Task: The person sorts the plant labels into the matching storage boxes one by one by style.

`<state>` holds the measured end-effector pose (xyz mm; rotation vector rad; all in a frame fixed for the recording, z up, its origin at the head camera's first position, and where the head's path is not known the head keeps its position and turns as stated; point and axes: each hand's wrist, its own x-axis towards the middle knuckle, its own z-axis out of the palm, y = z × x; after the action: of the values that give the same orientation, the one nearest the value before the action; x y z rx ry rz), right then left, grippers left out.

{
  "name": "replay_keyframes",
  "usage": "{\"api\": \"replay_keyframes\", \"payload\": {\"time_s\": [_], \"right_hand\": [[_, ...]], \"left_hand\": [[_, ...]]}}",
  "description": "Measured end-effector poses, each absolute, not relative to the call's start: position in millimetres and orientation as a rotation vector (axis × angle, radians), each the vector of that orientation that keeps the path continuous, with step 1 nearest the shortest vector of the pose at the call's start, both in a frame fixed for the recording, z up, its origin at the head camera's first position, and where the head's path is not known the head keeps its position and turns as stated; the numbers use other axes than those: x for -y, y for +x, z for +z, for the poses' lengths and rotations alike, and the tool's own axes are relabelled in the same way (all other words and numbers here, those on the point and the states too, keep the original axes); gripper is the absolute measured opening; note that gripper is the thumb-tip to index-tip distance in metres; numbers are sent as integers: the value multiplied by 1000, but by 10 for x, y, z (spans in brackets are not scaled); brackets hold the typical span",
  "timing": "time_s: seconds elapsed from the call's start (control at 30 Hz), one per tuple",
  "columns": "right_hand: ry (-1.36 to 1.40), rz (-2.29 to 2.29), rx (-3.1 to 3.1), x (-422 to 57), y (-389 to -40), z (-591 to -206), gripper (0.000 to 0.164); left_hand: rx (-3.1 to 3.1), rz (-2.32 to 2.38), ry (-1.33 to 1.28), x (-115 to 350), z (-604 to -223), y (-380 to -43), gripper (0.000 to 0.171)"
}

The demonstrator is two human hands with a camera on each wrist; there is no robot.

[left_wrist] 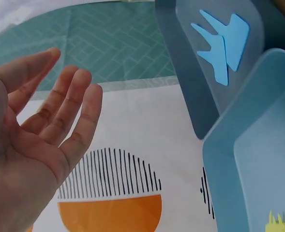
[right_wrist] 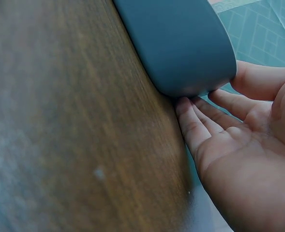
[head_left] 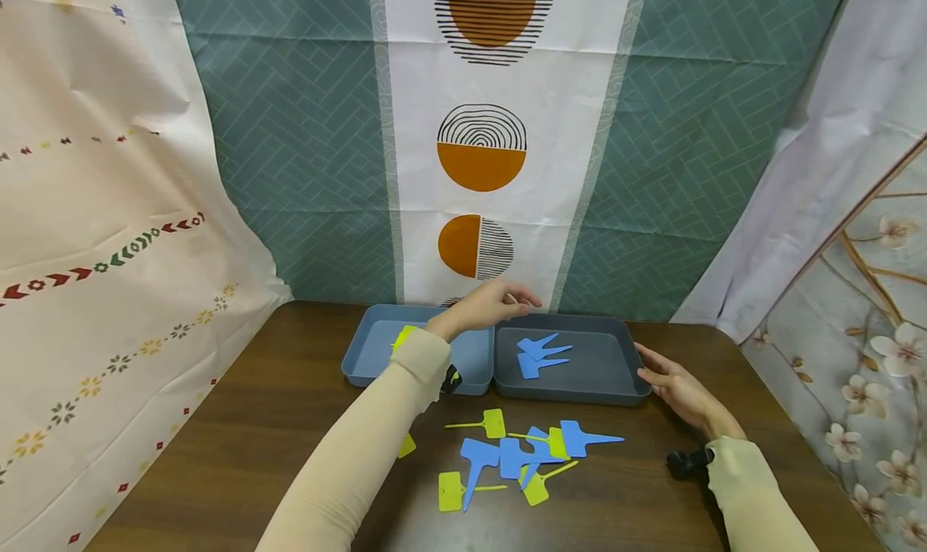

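Note:
My left hand (head_left: 495,302) hovers above the back of the two trays, its fingers loosely extended; in the left wrist view nothing lies in the palm (left_wrist: 28,159). At the right end of the dark grey tray (head_left: 597,367), my right hand (head_left: 681,391) touches the outer wall with its fingertips and thumb, as the right wrist view shows too. Inside this tray lie blue T-shaped plant labels (head_left: 532,367). The lighter blue tray (head_left: 371,351) beside it holds a yellow-green label (head_left: 404,336), partly hidden by my left arm.
Before the trays, several blue labels (head_left: 511,459) and yellow-green labels (head_left: 450,492) lie loosely spread and partly overlapping on the brown wooden table (head_left: 239,423). One more yellow-green label (head_left: 407,446) shows beside my left sleeve. Patterned curtains (head_left: 304,133) hang behind the table.

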<state>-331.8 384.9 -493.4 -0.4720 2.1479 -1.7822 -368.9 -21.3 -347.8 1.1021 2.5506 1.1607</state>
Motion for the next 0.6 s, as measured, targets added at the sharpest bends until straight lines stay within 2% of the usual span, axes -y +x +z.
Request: {"api": "replay_keyframes", "payload": {"time_s": [0.6], "right_hand": [[-456,-1782,-2145,-3855,-3304,-4925,72]], "left_hand": [[-2590,1171,1118,911,-3738,-3098,26]]}}
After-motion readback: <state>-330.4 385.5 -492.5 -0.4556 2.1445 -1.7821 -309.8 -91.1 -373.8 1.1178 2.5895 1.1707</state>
